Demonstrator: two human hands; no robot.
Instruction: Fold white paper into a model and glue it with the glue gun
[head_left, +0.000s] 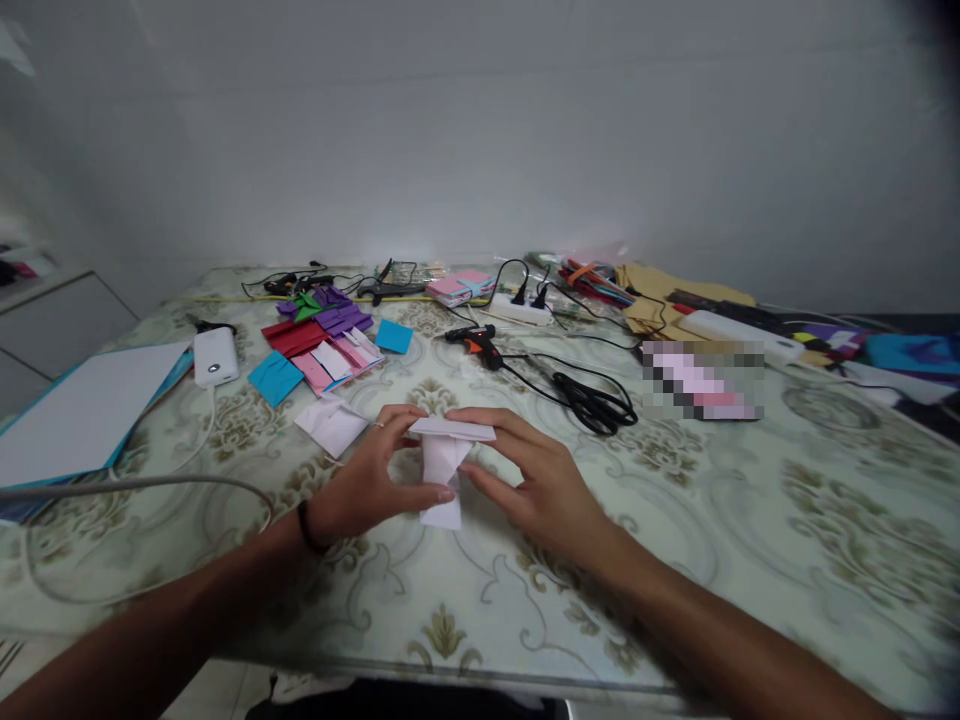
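Patterned tabletop bears glue gun beyond held paper.

No readable text or labels.

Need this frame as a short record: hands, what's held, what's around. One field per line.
left hand: gripping the folded white paper, thumb on the near side
right hand: gripping the same piece from the other side
beside left hand: second white paper piece, lying on the patterned tabletop
beyond hands: black-and-orange glue gun, lying down; coiled black cord to its right
back: white power strip, two black plugs in it
far left: large white sheet
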